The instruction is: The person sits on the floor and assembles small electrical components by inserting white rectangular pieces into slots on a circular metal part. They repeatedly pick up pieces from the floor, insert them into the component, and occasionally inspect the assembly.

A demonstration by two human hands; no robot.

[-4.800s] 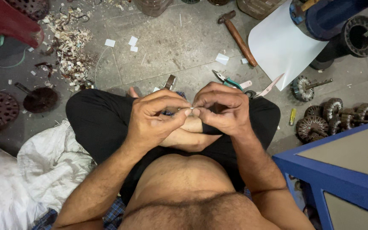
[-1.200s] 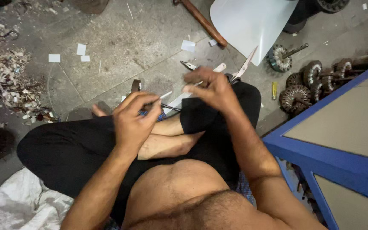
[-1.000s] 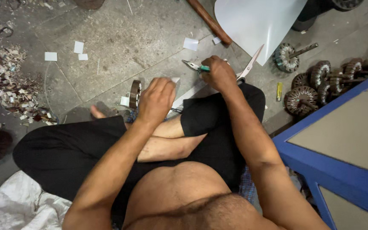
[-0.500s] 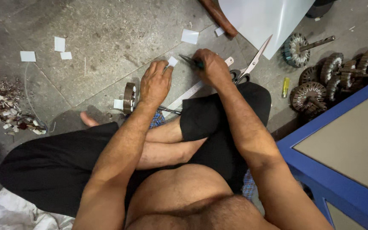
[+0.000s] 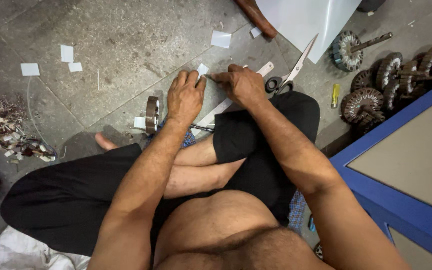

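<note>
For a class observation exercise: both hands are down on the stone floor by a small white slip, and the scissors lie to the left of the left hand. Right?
Not quite. In the head view, the scissors lie right of the right hand, not left of the left hand. Both hands are at the white slip on the floor.

scissors: top middle, on the floor
motor parts: upper right
paper bits: upper left
blue table: right side

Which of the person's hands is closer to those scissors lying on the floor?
The right hand. It rests just left of the scissors, almost touching the black handles. The left hand lies farther off, beyond the right one, beside a small white paper piece.
</note>
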